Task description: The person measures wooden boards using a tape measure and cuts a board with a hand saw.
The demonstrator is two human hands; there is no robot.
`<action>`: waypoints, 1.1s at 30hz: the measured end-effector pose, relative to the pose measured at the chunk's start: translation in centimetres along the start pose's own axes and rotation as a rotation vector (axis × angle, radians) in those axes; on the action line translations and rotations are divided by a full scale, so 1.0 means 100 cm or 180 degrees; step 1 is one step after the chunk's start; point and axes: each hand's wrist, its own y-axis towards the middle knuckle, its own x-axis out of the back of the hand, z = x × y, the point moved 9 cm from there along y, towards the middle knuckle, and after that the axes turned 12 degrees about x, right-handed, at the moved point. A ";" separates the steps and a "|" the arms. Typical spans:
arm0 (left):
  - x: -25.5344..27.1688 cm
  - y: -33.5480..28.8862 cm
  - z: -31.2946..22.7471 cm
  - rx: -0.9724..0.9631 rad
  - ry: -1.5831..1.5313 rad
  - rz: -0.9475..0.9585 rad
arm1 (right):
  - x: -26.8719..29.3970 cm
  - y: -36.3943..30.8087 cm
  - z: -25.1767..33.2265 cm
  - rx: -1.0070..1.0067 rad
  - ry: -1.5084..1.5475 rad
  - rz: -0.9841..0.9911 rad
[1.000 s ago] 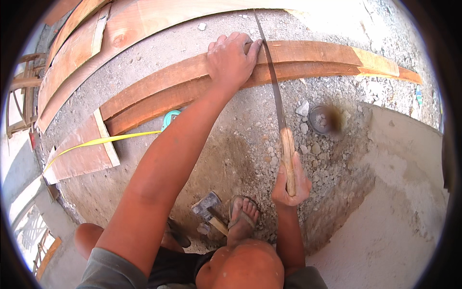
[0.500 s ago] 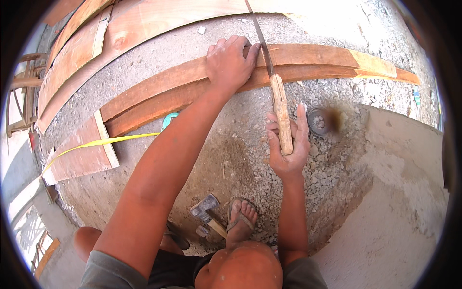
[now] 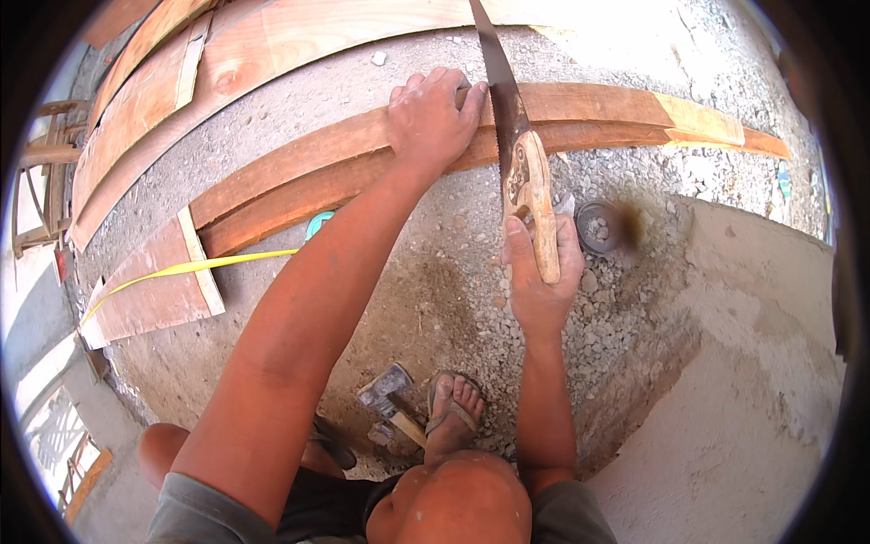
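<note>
Handsaw [image 3: 515, 136] laid across the timber [image 3: 598, 109], its handle in the right hand [image 3: 542, 306].
The right hand, on the near side of the timber, is closed around the wooden handle, thumb to one side; whether the saw's teeth bite the wood cannot be told. The left hand [image 3: 430, 122] lies on top of the timber, fingers bent and thumb stretched out just beside the blade; its fingertips are hidden, so I cannot tell whether it grips. On the timber's near side, a green tape measure [image 3: 317, 224] shows past the left forearm, its yellow strip running over a short board [image 3: 163, 304] by the timber's left end; a small round tub [image 3: 595, 228] of stones, a hammer [image 3: 385, 388] and a sandalled foot [image 3: 453, 408] are nearer the person. Beyond the timber lies a wide wooden sheet [image 3: 290, 36].
</note>
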 end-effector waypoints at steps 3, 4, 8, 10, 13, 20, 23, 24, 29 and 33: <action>-0.001 0.001 -0.002 -0.0009 0.0004 0.0009 | -0.001 0.001 0.005 0.0354 0.0021 0.0071; 0.000 0.001 -0.003 -0.0014 -0.0026 0.0013 | -0.003 0.002 0.011 0.0631 0.0120 0.0145; -0.002 -0.001 -0.002 -0.0030 -0.0093 0.0000 | 0.008 -0.018 -0.016 0.0614 -0.0312 0.0006; -0.001 0.000 0.001 -0.0047 -0.0057 -0.0036 | 0.024 -0.037 -0.014 0.0762 -0.0526 -0.0246; -0.001 -0.001 0.000 -0.0044 -0.0109 -0.0029 | 0.046 -0.072 -0.015 0.0579 -0.0765 -0.0147; 0.001 0.000 -0.002 -0.0062 -0.0097 -0.0089 | 0.091 -0.149 -0.010 0.0460 -0.1168 -0.0140; 0.000 -0.001 -0.002 0.0029 -0.0026 -0.0044 | 0.089 -0.146 0.003 0.0663 -0.1465 0.0046; 0.002 -0.001 -0.002 0.0028 -0.0029 -0.0048 | 0.089 -0.140 0.000 0.0555 -0.1468 -0.0020; 0.001 -0.001 0.000 0.0009 -0.0014 -0.0056 | 0.062 -0.084 -0.004 0.0608 -0.1394 0.0001; 0.000 -0.001 0.001 0.0006 -0.0019 -0.0101 | 0.032 -0.036 -0.016 0.0700 -0.0582 -0.0276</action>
